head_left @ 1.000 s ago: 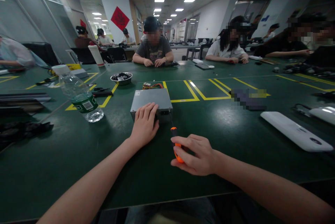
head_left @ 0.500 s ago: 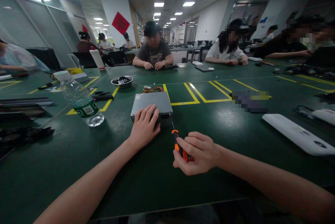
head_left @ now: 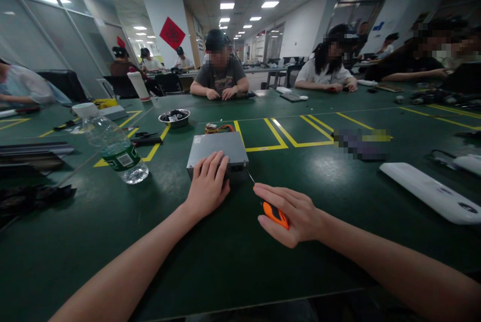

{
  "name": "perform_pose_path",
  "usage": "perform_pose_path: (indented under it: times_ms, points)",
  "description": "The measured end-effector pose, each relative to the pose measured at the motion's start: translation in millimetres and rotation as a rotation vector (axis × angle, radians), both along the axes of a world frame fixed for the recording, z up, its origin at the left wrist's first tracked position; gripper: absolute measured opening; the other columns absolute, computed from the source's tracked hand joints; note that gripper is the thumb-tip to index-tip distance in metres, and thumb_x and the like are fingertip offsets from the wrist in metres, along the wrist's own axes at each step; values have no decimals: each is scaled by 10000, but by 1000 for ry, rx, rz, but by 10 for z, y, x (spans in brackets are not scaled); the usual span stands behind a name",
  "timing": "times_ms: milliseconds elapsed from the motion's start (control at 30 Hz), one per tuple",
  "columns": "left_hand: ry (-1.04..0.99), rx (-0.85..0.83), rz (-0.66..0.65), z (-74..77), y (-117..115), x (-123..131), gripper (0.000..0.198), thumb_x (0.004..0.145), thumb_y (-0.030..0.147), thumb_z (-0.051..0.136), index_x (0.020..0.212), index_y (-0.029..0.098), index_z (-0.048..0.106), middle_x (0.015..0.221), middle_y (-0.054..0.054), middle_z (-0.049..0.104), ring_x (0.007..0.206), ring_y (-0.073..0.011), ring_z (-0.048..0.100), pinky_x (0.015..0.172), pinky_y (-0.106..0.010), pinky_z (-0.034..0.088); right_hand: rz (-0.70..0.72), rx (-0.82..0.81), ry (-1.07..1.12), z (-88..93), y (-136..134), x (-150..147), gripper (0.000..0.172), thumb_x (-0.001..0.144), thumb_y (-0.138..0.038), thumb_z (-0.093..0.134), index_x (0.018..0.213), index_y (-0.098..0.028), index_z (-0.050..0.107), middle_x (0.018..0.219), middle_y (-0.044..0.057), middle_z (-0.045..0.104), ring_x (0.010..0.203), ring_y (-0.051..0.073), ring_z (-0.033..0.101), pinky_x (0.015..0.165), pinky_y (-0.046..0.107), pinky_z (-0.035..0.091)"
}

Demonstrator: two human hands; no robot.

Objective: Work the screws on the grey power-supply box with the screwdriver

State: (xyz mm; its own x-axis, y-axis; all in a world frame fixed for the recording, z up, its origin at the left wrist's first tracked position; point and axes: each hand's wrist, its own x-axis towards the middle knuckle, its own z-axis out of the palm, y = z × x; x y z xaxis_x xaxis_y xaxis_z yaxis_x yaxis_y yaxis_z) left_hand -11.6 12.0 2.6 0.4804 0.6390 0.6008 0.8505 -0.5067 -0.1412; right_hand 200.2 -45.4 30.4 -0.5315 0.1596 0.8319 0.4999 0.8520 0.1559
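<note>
A grey metal computer power supply (head_left: pixel 225 146) lies on the green table in front of me, its bundle of coloured wires (head_left: pixel 218 129) at the far side. My left hand (head_left: pixel 208 176) holds it down at the near left, fingers over the top and thumb by the near face. In my right hand (head_left: pixel 289 211) is a screwdriver (head_left: pixel 276 214) with an orange and black handle. Its thin shaft slants toward the near right corner of the power supply. Whether the tip sits in a screw is too small to tell.
A water bottle (head_left: pixel 116 149) leans on the left. Behind it are a metal bowl (head_left: pixel 174 118) of small dark parts and black tools (head_left: pixel 148 139). A long white device (head_left: pixel 430 192) lies at the right. Yellow tape (head_left: pixel 266 149) marks the table. Several people sit beyond.
My right hand has shifted slightly right and turned, its fingers now stretched along the screwdriver. The handle tilts further right, and the shaft leans more. My left hand and the power supply stay put.
</note>
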Motion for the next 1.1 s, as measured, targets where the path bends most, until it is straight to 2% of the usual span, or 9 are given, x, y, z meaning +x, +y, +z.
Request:
perform_pose_path:
  times_ms: [100,167,333,433,533,700,833,1000,1100]
  points:
    - [-4,2,3,-9,8,4,505,813,234,451,1295,114,365,1348,-155,407,1254,-279,345,1016,-442,255,-25,-12,35,-7,6,30,303,751,-142,495,1049,-93,518,856,106,684,791,164,667,623,223,558]
    - [-11,-1,2,-12,12,6,509,809,226,453,1299,124,362,1348,-152,407,1255,-280,344,1015,-445,255,-33,-11,27,-27,12,47,294,741,-122,508,1033,-96,523,846,103,684,779,164,667,649,236,558]
    - [-13,-8,-3,-13,12,-1,520,808,218,455,1310,136,350,1353,-147,402,1261,-283,338,1015,-451,251,-3,85,-130,-79,9,26,282,738,-155,549,1019,-159,518,993,113,653,975,216,617,788,325,539]
    - [-8,-9,4,-17,12,-6,518,804,218,460,1304,127,360,1356,-146,399,1263,-278,334,1019,-444,250,-11,62,-59,-76,-19,-30,328,753,-236,548,1054,-114,504,958,123,658,870,179,652,668,237,553]
    - [-9,-16,10,-19,11,-6,524,795,218,473,1299,119,368,1360,-146,395,1263,-273,332,1024,-435,250,-36,3,10,-58,-39,-61,338,750,-219,529,1060,-85,506,871,100,675,807,151,663,603,189,540]
    - [-5,-13,7,-9,7,-9,525,798,225,471,1300,112,367,1355,-149,400,1262,-272,330,1024,-429,251,-20,69,-46,-61,-21,-16,260,740,-165,543,993,-100,546,874,101,676,857,176,652,701,248,545]
    - [4,-12,-1,-11,10,-18,526,806,232,461,1306,106,357,1360,-150,393,1263,-275,326,1023,-428,249,7,171,-131,-92,-15,4,292,714,-219,619,999,-174,570,1016,91,641,1004,204,594,802,311,521]
    - [-5,-14,-1,-17,12,-20,522,804,219,459,1305,111,360,1358,-150,395,1264,-276,327,1026,-431,242,-17,123,-43,-155,-27,-6,259,719,-245,621,959,-158,580,939,69,643,816,135,626,600,200,510]
    - [0,-15,-4,-11,6,-20,515,810,219,452,1304,110,362,1360,-150,393,1267,-275,322,1027,-432,239,-17,149,-118,-188,0,43,179,728,-229,621,896,-216,561,915,41,643,841,144,615,604,214,497]
